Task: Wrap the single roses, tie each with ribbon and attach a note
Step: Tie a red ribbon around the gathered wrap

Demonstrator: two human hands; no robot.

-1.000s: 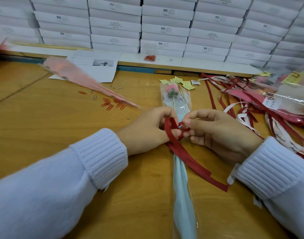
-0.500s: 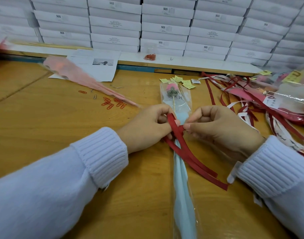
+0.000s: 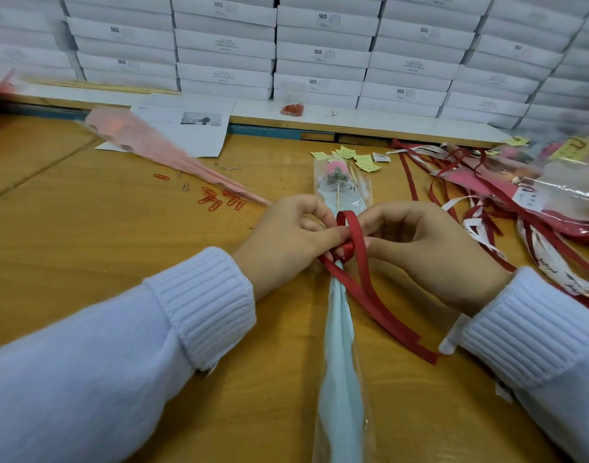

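A single pink rose lies in a clear sleeve with pale blue paper, its stem end pointing towards me on the wooden table. A dark red ribbon is wound round the sleeve's neck, with an upright loop and two tails trailing to the lower right. My left hand pinches the ribbon at the knot. My right hand pinches the ribbon from the other side.
A wrapped pink rose lies at the upper left beside orange paper clips. Yellow notes sit behind the rose. Loose ribbons and wrapped roses are piled on the right. White boxes are stacked along the back.
The ribbon has been drawn closer round the sleeve's neck, and a loop now stands up between my fingers. Both hands stayed at the knot.
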